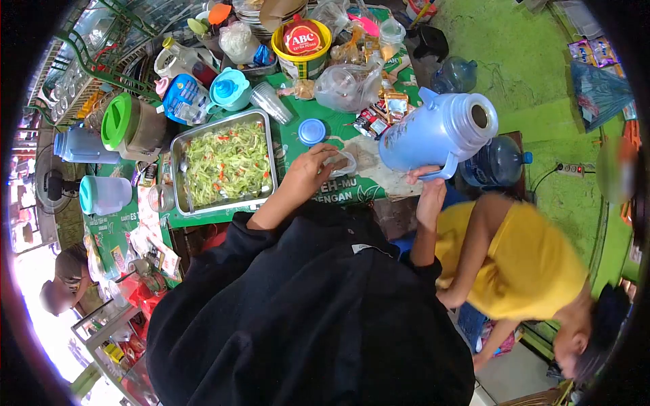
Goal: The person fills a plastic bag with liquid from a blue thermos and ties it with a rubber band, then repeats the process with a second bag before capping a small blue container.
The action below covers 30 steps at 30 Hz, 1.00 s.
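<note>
One cup (345, 163), at front edge of worktop (291, 140), in pinching fingers of left hand (308, 170) | flask (420, 140), mouth open, at right edge | right hand (430, 196) touching its handle (449, 167), finger closure unclear | lid (312, 132) beyond cup | step, seemingly: readying cup and flask | next calls for steady cup, firm handle grip

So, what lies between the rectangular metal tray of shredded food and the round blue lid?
In the head view, that stretch is bare: only the green printed table cover shows between the tray and the lid.
</note>
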{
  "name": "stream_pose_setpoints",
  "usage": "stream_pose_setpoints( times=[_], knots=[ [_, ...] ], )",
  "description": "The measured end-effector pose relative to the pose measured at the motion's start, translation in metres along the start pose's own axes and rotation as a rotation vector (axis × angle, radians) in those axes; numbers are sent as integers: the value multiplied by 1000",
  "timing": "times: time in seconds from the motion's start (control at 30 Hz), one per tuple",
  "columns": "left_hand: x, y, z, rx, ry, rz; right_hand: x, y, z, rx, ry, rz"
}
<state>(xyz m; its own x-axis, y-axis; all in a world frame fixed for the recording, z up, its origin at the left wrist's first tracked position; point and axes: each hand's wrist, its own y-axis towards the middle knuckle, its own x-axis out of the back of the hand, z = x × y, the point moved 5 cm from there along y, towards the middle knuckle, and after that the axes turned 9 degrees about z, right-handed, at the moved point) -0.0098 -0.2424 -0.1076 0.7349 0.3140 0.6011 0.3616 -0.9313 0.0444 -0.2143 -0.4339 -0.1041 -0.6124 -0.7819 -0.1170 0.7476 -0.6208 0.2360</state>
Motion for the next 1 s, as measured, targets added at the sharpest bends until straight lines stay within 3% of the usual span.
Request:
stream_pose_setpoints(
  times=[0.2,0.23,0.4,0.47,0.53,0.6,0.67,0.77,1.0],
  knots=[
    [-2,-3,11,8,-111,17,18,15,24,-26,153,-254],
    [-4,-3,11,-11,-106,7,25,16,29,-14,159,-129],
    [-3,-7,10,-62,-113,18,42,-17,46,-112,252,-64],
    [2,-8,8,-21,-175,51,34,-29,70,-229,58,-122],
    [6,-8,6,22,-238,80,31,-41,79,-239,-1,4],
    [8,-7,7,21,-319,112,28,-57,78,-355,-124,-124],
    [7,-6,9,17,-317,117,24,-68,80,-421,-121,-104],
    [5,-4,12,-8,-319,122,14,-78,81,-582,-180,64],
    [8,-2,9,-28,-324,164,-23,-77,94,-765,-357,149]
  ],
)
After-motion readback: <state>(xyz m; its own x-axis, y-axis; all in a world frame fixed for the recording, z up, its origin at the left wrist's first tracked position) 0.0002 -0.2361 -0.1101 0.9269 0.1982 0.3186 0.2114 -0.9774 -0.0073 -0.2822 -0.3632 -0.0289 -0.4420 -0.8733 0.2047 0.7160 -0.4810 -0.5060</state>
